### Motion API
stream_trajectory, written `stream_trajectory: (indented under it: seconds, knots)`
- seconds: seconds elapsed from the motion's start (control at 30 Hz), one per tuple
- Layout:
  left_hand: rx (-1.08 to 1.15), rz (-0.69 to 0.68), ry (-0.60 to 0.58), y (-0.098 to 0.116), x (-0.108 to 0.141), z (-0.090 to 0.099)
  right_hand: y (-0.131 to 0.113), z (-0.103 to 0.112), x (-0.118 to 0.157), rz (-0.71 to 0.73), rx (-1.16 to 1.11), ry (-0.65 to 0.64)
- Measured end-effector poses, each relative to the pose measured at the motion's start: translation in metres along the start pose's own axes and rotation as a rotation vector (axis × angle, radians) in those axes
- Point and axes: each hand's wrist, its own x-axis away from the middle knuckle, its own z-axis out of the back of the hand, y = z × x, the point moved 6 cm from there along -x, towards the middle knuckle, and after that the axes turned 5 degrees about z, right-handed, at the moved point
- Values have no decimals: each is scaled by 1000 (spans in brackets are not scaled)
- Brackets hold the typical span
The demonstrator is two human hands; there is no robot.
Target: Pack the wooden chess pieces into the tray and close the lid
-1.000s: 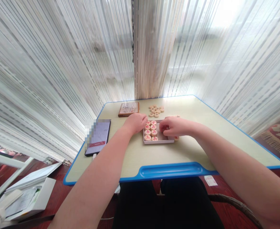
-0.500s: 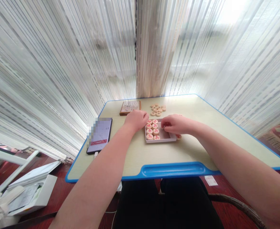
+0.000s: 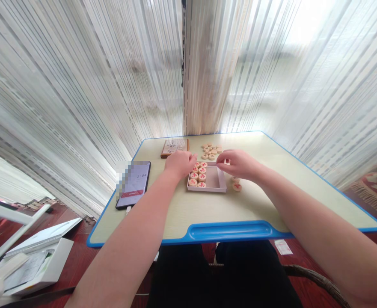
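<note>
A shallow white box (image 3: 216, 176) lies on the table, its left half filled with two columns of round wooden xiangqi pieces (image 3: 202, 170) marked in red. My left hand (image 3: 181, 164) is closed at the box's far left corner, its fingertips hidden behind the knuckles. At the far right corner, my right hand (image 3: 236, 163) has thumb and fingers bent together against the box's edge. Two more red-marked pieces (image 3: 237, 187) lie just right of the box, below my right hand. Beyond the box is a loose cluster of pieces (image 3: 210, 151), some with dark marks.
A brown-edged box lid with dark lettering (image 3: 174, 147) lies at the far left. A phone (image 3: 133, 186) with a cable rests near the table's left edge. The table (image 3: 188, 214) has a blue rim with a front groove (image 3: 230, 230). Striped curtains (image 3: 207, 68) hang behind.
The box with its pieces has slid left. My right hand has gone from over its bare half to its far right corner, uncovering the loose pieces beside it. My left hand shifted slightly left.
</note>
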Motion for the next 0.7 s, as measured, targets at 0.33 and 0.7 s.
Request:
stream_trajectory:
  seconds: [0.33,0.7]
  knots:
    - [12,-32,-39,1,-1,-4,30,10,17,-321,236,-299]
    - [20,-39,-39,1,-2,-5,27,3,24,-423,210,-410]
